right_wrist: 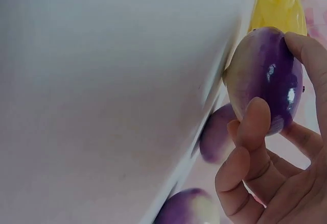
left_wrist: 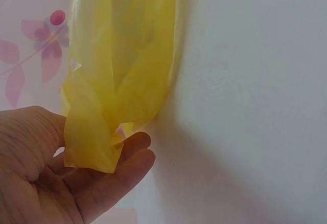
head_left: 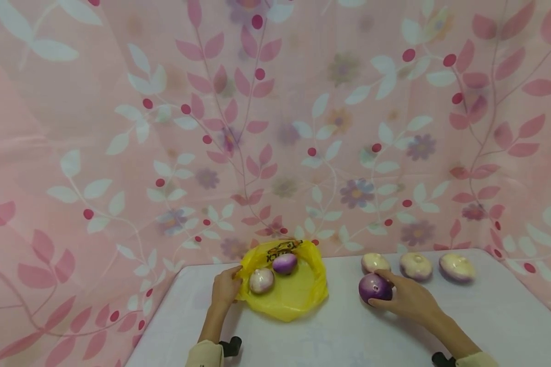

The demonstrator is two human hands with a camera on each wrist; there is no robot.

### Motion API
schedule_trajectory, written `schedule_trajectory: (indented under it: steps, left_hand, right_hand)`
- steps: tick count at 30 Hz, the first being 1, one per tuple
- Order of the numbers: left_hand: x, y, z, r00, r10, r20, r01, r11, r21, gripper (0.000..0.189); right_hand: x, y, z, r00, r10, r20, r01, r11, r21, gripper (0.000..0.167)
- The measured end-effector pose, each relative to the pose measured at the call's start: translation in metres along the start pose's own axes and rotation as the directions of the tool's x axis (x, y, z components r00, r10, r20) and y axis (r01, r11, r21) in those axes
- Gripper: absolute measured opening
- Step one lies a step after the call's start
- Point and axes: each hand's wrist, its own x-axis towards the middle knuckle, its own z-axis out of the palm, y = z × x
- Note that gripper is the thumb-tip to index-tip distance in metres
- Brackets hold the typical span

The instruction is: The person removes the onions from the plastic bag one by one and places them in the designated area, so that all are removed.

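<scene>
My right hand (head_left: 408,299) grips a glossy purple-and-cream turnip (head_left: 373,288), thumb and fingers around its sides, over the table right of centre. In the right wrist view this turnip (right_wrist: 268,76) shows a deep purple side and a pale side. On the left, a yellow plastic bag (head_left: 286,308) lies with its mouth spread wide. Inside it are a pale turnip (head_left: 261,281) and a purple one (head_left: 284,264). My left hand (head_left: 226,289) holds the bag's left edge; in the left wrist view a yellow flap (left_wrist: 92,142) passes between thumb and fingers.
Behind the held turnip, a row of three turnips, left (head_left: 375,261), middle (head_left: 416,266) and right (head_left: 457,268), sits near the table's back edge. The white-covered table (head_left: 344,336) meets a pink floral curtain (head_left: 284,127) at the back.
</scene>
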Motion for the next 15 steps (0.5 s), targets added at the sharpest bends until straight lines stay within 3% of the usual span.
schedule_trajectory:
  steps: [7,15]
  left_hand:
    - [0.0,-0.004,0.001,1.0,-0.001,-0.015,0.001,1.0,0.007,0.037]
    - [0.001,-0.002,-0.001,1.0,-0.025,0.017,0.024,1.0,0.013,0.038]
  right_hand:
    - [-0.006,0.011,-0.007,0.999,0.001,0.044,-0.003,0.999,0.039,0.081]
    - [-0.006,0.025,-0.013,0.997,-0.033,0.075,0.028,0.997,0.067,0.083]
